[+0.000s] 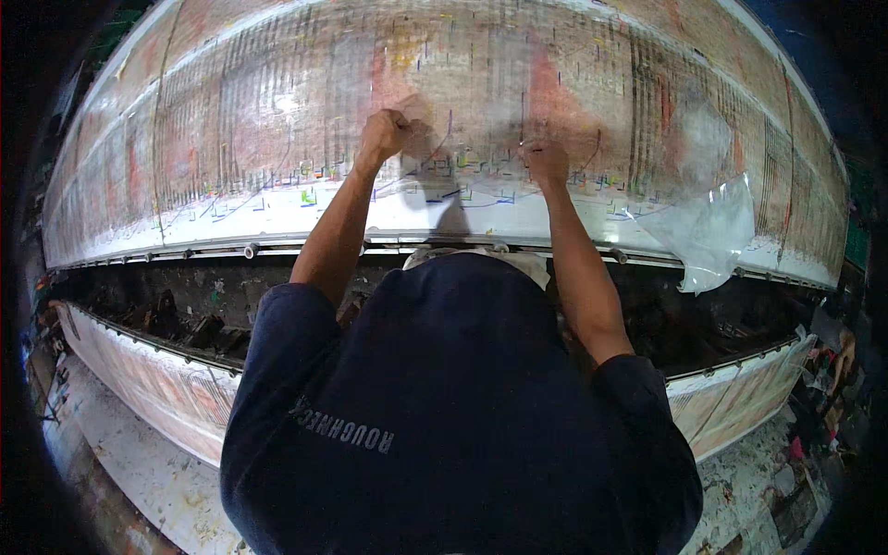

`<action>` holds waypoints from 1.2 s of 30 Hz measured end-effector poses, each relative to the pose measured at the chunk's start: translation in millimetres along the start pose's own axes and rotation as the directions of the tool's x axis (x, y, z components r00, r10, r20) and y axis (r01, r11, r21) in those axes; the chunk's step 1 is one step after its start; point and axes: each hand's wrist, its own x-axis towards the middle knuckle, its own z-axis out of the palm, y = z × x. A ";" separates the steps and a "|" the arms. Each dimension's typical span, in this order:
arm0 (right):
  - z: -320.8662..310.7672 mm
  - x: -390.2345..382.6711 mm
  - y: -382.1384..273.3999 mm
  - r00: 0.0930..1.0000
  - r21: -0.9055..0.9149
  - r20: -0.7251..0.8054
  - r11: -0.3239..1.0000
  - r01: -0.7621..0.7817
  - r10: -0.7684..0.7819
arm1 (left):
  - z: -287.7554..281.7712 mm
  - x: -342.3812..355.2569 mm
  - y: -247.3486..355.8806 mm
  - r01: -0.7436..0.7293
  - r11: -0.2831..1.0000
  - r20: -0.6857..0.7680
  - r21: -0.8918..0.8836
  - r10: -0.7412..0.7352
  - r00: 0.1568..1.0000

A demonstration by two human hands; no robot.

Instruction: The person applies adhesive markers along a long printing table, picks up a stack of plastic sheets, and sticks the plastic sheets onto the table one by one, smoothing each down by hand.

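Note:
Both arms reach forward over a long work table (305,217) whose pale, worn top carries reddish stains, dark stripes and many small coloured pen marks. My left hand (382,136) is closed just above the table's middle, with its fingertips pinched toward the right. Level with it on the right, my right hand (547,162) is also closed, slightly smeared by motion. Whatever either hand pinches is too thin or too blurred to make out. A clear plastic sheet (708,231) lies to the right and droops over the near edge.
Along the table's near side runs a metal rail (250,251) with round knobs. Dark clutter (199,324) sits in the gap below. A second long table (148,361) stands behind me. Assorted items (823,370) are piled at the far right.

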 end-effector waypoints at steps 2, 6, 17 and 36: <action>3.7 2.9 -12.6 0.999 -0.089 0.009 0.995 -0.045 0.046 | 13.2 -9.8 -25.3 0.032 0.999 -0.083 0.027 -0.029 0.996; -6.4 8.6 -19.2 0.963 -0.121 0.199 0.980 -0.159 0.181 | 20.0 -17.8 -26.0 -0.018 1.000 -0.147 -0.024 0.014 0.989; -0.6 -0.4 -24.6 0.978 -0.092 0.161 0.988 -0.121 0.135 | 19.2 -29.7 -43.4 -0.208 0.977 -0.174 -0.042 0.198 0.965; -17.3 -12.6 -55.3 0.964 -0.127 0.190 0.979 -0.163 0.185 | 10.5 -44.2 -39.9 -0.207 0.954 -0.192 -0.218 0.167 0.967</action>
